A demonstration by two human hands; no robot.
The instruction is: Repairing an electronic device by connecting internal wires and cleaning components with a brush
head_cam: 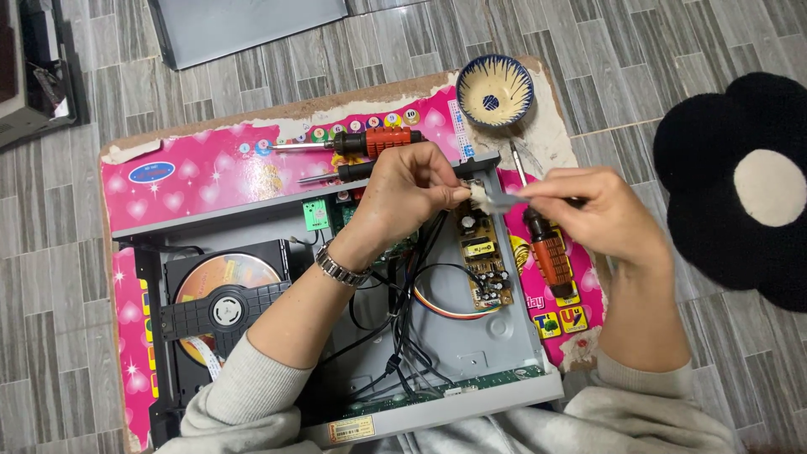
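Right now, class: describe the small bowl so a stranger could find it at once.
Start at the pink board lying on the grey tiled floor. At its far right corner, beyond the opened disc player, sits the bowl. It alone is round and ceramic, cream with blue rim stripes; the nearby screwdrivers are long and orange-handled.

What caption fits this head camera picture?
Two hands pinch a white connector above an opened disc player.

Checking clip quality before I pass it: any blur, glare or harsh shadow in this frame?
Head view: even, soft light, with no harsh shadows or glare on the grey chassis; the right hand and the white connector it meets are slightly motion-blurred; the left hand, screwdrivers and bowl look sharp.
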